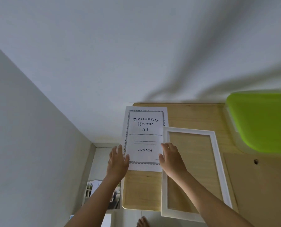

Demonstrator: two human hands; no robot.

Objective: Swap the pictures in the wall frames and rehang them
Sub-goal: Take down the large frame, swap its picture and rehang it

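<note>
— Both hands lie open: my left hand (118,159) and right hand (170,156) have straight fingers and hold nothing. Each thumb rests on a side edge of the printed sheet (144,138).
— What's closest to you?
— My bare foot (143,222) on the floor, and some glossy prints (94,190) down on the left, beside the wooden table (141,190).
— And the frame?
— It's the white frame (190,130), lying flat on the table under my right forearm. Its near end overhangs the table's edge and its far-left corner meets the sheet's right side. Table wood shows through the opening. A tan backing board (259,185) lies just right of it.
— The sheet?
— It's at the table's far-left corner and reads "Document Frame A4". I cannot tell whether it is lying flat or lifted.
— Farther on?
— A green lid (259,122) at the far right, then the white wall (136,46).
</note>
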